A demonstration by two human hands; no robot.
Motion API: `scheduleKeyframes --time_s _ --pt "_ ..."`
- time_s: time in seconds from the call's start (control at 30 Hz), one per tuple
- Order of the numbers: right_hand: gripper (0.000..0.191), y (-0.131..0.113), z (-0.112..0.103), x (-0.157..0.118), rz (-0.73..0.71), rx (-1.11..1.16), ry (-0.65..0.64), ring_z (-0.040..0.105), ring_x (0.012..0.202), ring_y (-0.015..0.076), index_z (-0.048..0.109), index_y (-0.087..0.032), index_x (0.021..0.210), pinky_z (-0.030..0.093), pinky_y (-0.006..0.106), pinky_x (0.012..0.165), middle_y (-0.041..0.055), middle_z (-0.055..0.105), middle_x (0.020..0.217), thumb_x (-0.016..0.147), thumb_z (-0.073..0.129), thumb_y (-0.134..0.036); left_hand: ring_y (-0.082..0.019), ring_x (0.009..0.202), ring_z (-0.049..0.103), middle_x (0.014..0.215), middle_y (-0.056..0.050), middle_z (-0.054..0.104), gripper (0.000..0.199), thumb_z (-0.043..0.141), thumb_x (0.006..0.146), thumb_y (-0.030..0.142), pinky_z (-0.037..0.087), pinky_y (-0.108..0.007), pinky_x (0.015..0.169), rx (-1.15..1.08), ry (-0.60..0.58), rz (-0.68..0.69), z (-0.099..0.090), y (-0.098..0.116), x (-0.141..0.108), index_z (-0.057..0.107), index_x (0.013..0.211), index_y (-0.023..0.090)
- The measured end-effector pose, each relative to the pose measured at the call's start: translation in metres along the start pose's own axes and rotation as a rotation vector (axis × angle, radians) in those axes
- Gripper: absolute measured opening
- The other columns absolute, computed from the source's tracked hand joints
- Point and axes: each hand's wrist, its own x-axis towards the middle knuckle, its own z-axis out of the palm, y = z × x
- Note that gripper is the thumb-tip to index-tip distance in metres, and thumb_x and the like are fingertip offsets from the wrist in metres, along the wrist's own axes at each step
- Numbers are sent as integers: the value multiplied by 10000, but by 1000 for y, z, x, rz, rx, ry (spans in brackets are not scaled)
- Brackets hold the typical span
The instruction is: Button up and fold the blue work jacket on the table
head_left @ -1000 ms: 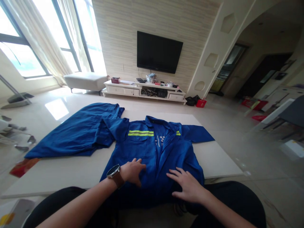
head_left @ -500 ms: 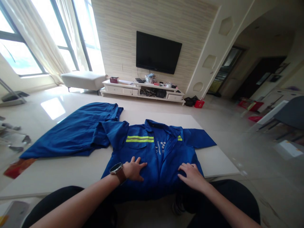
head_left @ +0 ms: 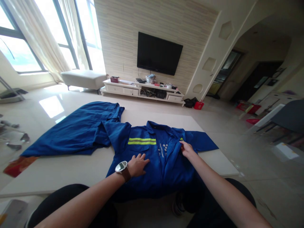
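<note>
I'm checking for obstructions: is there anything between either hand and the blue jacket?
Nothing visible is. The left hand lies spread on the jacket, and the right hand is at its open front edge. The other garment lies left of both hands.

The round, silver-rimmed wristwatch (head_left: 121, 166) at seven o'clock has a brown strap (head_left: 127, 175). Black trousers (head_left: 59, 195) show at eight and four.

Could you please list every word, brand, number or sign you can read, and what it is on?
None is readable.
Blue jacket: pale print at the open front, too blurred.
Television: mark on its lower edge, too small.
Red item on floor: pale mark, too small.
</note>
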Motion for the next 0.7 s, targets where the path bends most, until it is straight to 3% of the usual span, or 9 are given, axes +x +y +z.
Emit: scheduleKeyframes --time_s 0.1,0.17,0.33,0.47,0.7 --pt "170 -7 36 10 -180 -111 -14 630 609 176 595 -198 741 522 257 562 -13 639 603 742 710 -324 -380 1248 515 1405 -181 519 613 697 817 370 460 -546 975 18 10 8 1 3 -1 556 1406 276" --pt "165 -9 67 11 -297 -215 -93 665 727 198 662 -188 802 540 277 660 13 700 717 744 711 -334 -379 1241 520 1403 -181 521 604 698 818 375 465 -543 969 28 13 6 1 4 0 563 1397 271" --pt "202 4 126 5 -486 -489 -327 656 851 205 721 -191 815 511 323 859 32 719 876 631 753 -114 -378 1244 517 1401 -176 518 598 691 822 374 470 -547 961 34 4 8 0 4 -1 560 1396 268" --pt "250 18 132 7 -585 -644 -380 618 984 217 709 -187 856 459 343 963 51 687 959 646 712 -52 -372 1224 528 1370 -166 533 585 683 822 385 483 -544 948 23 -4 13 -1 1 -3 570 1385 274" --pt "224 37 122 4 -651 -806 -360 599 896 197 665 -180 930 475 312 856 55 635 984 772 739 -320 -371 1202 534 1351 -159 539 525 668 821 360 514 -526 913 6 -6 13 0 3 -2 610 1333 261"
